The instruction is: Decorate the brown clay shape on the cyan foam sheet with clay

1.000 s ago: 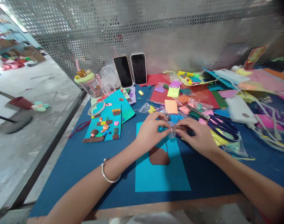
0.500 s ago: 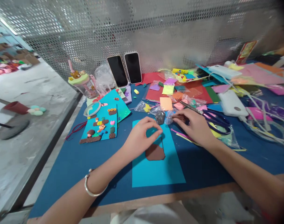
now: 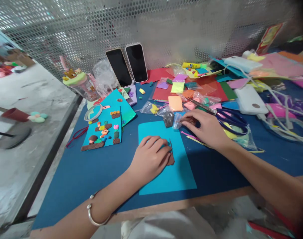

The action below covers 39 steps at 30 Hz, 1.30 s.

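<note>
Near the left edge of the dark blue tabletop [image 3: 74,176] lies a turquoise card dotted with small clay figures [image 3: 104,131], a brown clay strip along its lower edge, and a clear ring of tape [image 3: 93,112] rests just beyond its far corner. Two black-screened phones [image 3: 128,66] lean upright against the perforated metal wall at the far edge. Close to the near edge sits a plain turquoise paper sheet [image 3: 166,166], and the left hand [image 3: 150,159], a silver bangle on its wrist, lies palm down on it with curled fingers pressing a flat brown clay piece [image 3: 170,160], mostly hidden under the fingertips; a thin dark sliver stands just above it, possibly a tool, though the view is too blurred to tell. Beyond the sheet's far right corner the right hand [image 3: 207,127] pinches a small clear plastic bag [image 3: 178,121] between thumb and fingers, beside a dark grey lump of clay [image 3: 168,118]. Blue-handled scissors [image 3: 230,119] lie touching that hand's far side, among coloured paper squares and bags. A white power bank [image 3: 250,99] with cables sits toward the right edge.
</note>
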Available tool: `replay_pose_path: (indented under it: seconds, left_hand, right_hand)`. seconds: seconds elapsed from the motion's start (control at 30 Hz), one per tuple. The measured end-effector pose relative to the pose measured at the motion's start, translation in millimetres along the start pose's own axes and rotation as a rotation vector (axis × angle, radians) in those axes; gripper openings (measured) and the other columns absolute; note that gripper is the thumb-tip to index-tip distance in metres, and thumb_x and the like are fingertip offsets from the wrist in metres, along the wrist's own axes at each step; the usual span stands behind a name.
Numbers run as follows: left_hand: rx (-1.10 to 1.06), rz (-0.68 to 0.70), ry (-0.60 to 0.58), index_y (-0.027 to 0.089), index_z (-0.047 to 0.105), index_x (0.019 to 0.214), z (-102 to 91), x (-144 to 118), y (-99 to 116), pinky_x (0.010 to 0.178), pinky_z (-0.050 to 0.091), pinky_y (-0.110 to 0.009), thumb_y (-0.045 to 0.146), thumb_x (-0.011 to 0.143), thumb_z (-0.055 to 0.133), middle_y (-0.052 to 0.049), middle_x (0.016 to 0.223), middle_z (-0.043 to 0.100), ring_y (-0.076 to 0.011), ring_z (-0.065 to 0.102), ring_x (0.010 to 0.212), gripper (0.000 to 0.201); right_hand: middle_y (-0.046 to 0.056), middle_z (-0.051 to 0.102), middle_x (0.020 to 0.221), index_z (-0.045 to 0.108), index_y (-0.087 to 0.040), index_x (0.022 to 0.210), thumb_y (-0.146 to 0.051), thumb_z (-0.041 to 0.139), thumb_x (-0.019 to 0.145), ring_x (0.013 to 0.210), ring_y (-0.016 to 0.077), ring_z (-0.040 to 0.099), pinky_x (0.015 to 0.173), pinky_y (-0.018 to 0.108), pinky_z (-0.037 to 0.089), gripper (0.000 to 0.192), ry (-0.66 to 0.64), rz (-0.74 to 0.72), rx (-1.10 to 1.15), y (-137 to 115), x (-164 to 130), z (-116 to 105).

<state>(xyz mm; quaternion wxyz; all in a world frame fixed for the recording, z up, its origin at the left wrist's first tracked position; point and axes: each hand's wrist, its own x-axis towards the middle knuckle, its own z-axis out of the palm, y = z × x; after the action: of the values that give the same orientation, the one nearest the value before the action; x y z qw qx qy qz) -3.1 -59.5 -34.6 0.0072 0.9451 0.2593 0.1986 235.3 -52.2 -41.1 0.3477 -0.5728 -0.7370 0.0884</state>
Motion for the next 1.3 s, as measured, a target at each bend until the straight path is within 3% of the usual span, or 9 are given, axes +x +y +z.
replay_pose_path:
  seconds: [0.27,0.47,0.67,0.83,1.0,1.17,1.3]
  left_hand:
    - [0.083,0.075,-0.070,0.017,0.065,0.109,-3.4,-10.0,8.5,0.097,0.039,-0.040,0.020,0.091,0.048,-0.004,0.108,0.067,-0.0211,0.058,0.104,0.025]
    - [0.064,-0.019,0.054,0.019,0.068,0.100,-4.9,-13.1,9.3,0.093,0.043,-0.038,0.022,0.090,0.051,-0.003,0.106,0.069,-0.0214,0.059,0.102,0.020]
    - [0.092,-0.016,0.038,0.019,0.069,0.104,-7.1,-19.0,9.5,0.092,0.044,-0.037,0.022,0.090,0.052,-0.003,0.106,0.069,-0.0206,0.060,0.102,0.022]
    - [0.226,0.082,0.026,0.017,0.068,0.105,-8.2,-23.0,12.4,0.094,0.043,-0.036,0.022,0.092,0.052,-0.002,0.102,0.070,-0.0191,0.062,0.100,0.022]
    - [0.255,0.154,0.023,0.016,0.067,0.107,-12.8,-26.2,11.1,0.097,0.042,-0.033,0.022,0.091,0.054,-0.001,0.104,0.070,-0.0171,0.063,0.100,0.021]
    - [0.119,0.051,0.031,0.019,0.068,0.106,-17.8,-29.7,3.7,0.098,0.042,-0.038,0.026,0.092,0.049,-0.003,0.109,0.070,-0.0204,0.062,0.104,0.025]
    - [0.140,0.074,-0.002,0.019,0.066,0.113,-16.4,-30.0,1.7,0.100,0.040,-0.039,0.030,0.093,0.048,-0.002,0.115,0.069,-0.0210,0.060,0.107,0.029]
  right_hand:
    - [0.006,0.067,0.089,0.063,-0.021,0.093,-0.026,0.057,0.089,0.076,0.0191,0.063,0.066,0.030,0.047,0.009,-0.031,-0.015,-0.001,-1.4,-0.1,0.2]
    - [0.005,0.066,0.091,0.061,-0.021,0.094,-0.024,0.057,0.088,0.080,0.0197,0.063,0.068,0.031,0.048,0.007,-0.072,-0.036,-0.068,1.0,-2.4,6.3]
    - [0.014,0.061,0.109,0.058,-0.018,0.109,-0.019,0.053,0.085,0.104,0.0283,0.056,0.089,0.043,0.046,0.024,-0.005,-0.244,-0.146,-9.0,-6.7,11.1]
    - [0.011,0.063,0.113,0.060,-0.020,0.112,-0.031,0.051,0.090,0.109,0.0260,0.054,0.096,0.044,0.040,0.026,-0.196,-0.482,-0.165,-15.8,-16.0,18.8]
    - [0.012,0.060,0.120,0.062,-0.019,0.112,-0.034,0.051,0.091,0.115,0.0283,0.050,0.101,0.048,0.035,0.028,-0.257,-0.469,-0.212,-12.9,-18.3,23.0]
    - [0.012,0.061,0.120,0.063,-0.020,0.110,-0.033,0.051,0.091,0.115,0.0278,0.050,0.101,0.049,0.036,0.026,-0.276,-0.460,-0.194,-13.3,-17.1,22.1]
    - [0.013,0.061,0.118,0.063,-0.019,0.109,-0.033,0.051,0.090,0.114,0.0281,0.050,0.101,0.049,0.036,0.026,-0.270,-0.461,-0.191,-14.0,-17.2,22.1]
